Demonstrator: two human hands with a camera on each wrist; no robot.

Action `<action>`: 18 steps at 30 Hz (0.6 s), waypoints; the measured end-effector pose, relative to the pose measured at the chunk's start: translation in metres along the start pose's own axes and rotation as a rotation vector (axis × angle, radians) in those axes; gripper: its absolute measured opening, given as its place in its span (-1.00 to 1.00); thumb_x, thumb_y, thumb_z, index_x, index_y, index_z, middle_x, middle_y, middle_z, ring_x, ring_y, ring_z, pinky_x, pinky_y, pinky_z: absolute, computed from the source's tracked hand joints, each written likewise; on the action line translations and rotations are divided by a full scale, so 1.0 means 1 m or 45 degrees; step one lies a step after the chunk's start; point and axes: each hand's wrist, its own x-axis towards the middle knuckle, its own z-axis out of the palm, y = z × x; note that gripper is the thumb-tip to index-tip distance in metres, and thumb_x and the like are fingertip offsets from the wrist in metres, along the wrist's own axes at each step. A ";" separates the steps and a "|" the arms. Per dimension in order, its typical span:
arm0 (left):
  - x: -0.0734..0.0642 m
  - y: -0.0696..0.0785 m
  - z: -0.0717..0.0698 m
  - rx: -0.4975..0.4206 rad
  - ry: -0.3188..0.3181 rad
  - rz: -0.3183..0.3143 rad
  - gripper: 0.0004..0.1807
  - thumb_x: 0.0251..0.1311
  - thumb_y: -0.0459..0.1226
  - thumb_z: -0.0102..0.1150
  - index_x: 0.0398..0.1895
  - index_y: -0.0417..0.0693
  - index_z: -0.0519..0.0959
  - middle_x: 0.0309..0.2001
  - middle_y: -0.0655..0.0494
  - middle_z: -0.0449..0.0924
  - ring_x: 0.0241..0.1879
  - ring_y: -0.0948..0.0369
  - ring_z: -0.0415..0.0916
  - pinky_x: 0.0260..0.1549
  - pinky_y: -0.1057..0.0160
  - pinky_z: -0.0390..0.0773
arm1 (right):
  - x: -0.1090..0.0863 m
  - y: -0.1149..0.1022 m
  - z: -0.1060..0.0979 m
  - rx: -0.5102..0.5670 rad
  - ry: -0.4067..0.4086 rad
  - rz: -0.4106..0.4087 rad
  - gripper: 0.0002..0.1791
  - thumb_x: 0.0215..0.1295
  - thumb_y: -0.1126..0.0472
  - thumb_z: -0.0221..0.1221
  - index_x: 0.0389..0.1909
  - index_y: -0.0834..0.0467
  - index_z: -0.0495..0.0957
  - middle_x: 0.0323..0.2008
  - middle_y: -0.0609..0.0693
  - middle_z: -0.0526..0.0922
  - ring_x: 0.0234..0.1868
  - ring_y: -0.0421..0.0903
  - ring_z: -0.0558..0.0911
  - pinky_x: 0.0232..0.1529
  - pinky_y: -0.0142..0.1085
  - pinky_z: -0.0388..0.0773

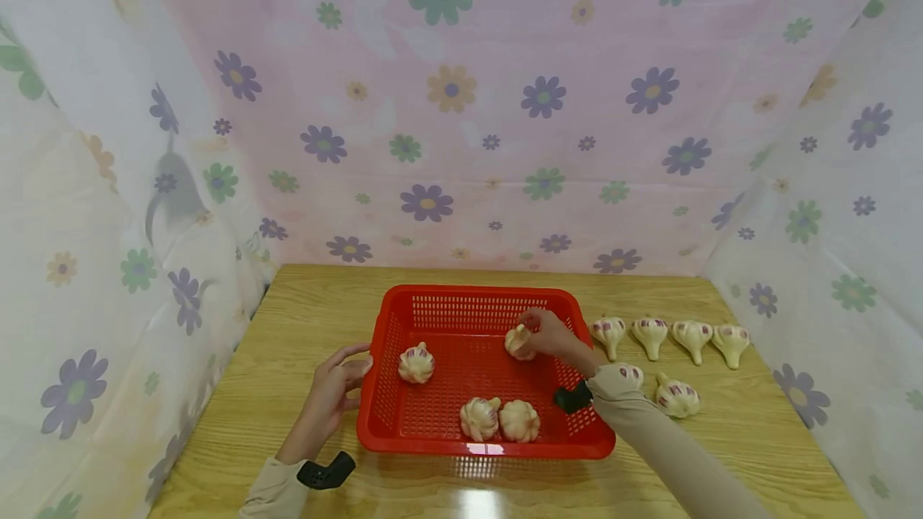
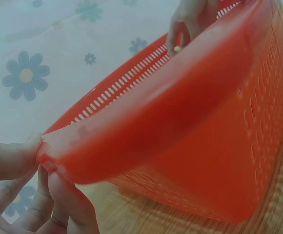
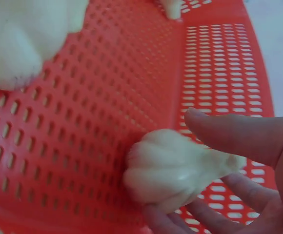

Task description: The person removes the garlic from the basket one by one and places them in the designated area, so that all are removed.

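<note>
Wood-grain table point(image 1: 310, 303): carries perforated red basket point(image 1: 483, 448).
Rim, nine o'clock: left hand point(image 1: 328, 399) pinches it, probably for steadiness.
Garlic bulb point(image 1: 516, 344), two o'clock inside: right hand point(image 1: 554, 336), fingers wide around it.

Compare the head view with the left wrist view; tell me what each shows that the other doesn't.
Only the head view: a row of four garlic bulbs on the wooden table, and the floor of the red basket.

Only the left wrist view: the basket's outer face below the gripped rim.

Both: the left hand gripping the rim, the right hand, basket, table and flowered cloth.
</note>
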 end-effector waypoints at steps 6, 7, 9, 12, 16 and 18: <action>0.001 0.000 0.001 0.008 0.006 -0.007 -0.54 0.16 -0.25 0.22 0.16 -0.06 0.47 -0.19 -0.05 0.61 -0.31 0.06 0.59 -0.40 0.05 0.63 | 0.007 0.002 0.017 0.018 -0.009 -0.019 -0.33 -0.13 0.45 0.38 0.11 0.32 0.41 0.10 0.28 0.41 -0.04 0.15 0.47 -0.17 -0.04 0.55; 0.001 0.000 0.001 0.009 0.006 -0.008 -0.54 0.16 -0.25 0.22 0.16 -0.06 0.47 -0.19 -0.05 0.61 -0.31 0.06 0.59 -0.40 0.05 0.63 | 0.008 0.002 0.020 0.014 -0.009 -0.024 -0.32 -0.13 0.45 0.39 0.12 0.32 0.41 0.12 0.27 0.41 0.01 0.17 0.46 -0.14 -0.05 0.55; 0.001 0.000 0.001 0.008 0.007 -0.010 -0.53 0.15 -0.25 0.22 0.16 -0.06 0.47 -0.20 -0.04 0.61 -0.32 0.07 0.59 -0.41 0.05 0.63 | 0.011 0.001 0.026 -0.002 -0.013 -0.037 -0.29 -0.13 0.45 0.39 0.15 0.30 0.41 0.14 0.25 0.42 0.09 0.19 0.43 -0.08 -0.04 0.53; 0.000 0.001 0.001 0.005 0.009 -0.009 -0.54 0.15 -0.25 0.22 0.16 -0.06 0.47 -0.21 -0.03 0.62 -0.33 0.08 0.59 -0.42 0.06 0.63 | 0.016 0.002 0.035 -0.031 -0.010 -0.070 -0.29 -0.16 0.45 0.43 0.13 0.29 0.44 0.13 0.22 0.44 0.13 0.19 0.41 -0.03 -0.03 0.50; -0.001 0.001 0.001 0.000 0.015 -0.005 -0.55 0.16 -0.27 0.21 0.15 -0.07 0.47 -0.23 -0.03 0.63 -0.35 0.09 0.59 -0.44 0.07 0.63 | 0.021 0.003 0.044 -0.081 0.009 -0.109 -0.37 -0.21 0.44 0.47 0.00 0.23 0.52 0.07 0.17 0.49 0.08 0.15 0.45 -0.04 -0.06 0.51; -0.001 0.001 0.002 0.003 0.012 -0.006 -0.55 0.16 -0.26 0.21 0.15 -0.07 0.47 -0.22 -0.03 0.63 -0.34 0.09 0.59 -0.43 0.07 0.63 | 0.021 0.003 0.047 -0.097 0.022 -0.121 -0.41 -0.22 0.43 0.47 -0.05 0.20 0.53 0.04 0.16 0.51 0.04 0.13 0.47 -0.06 -0.07 0.52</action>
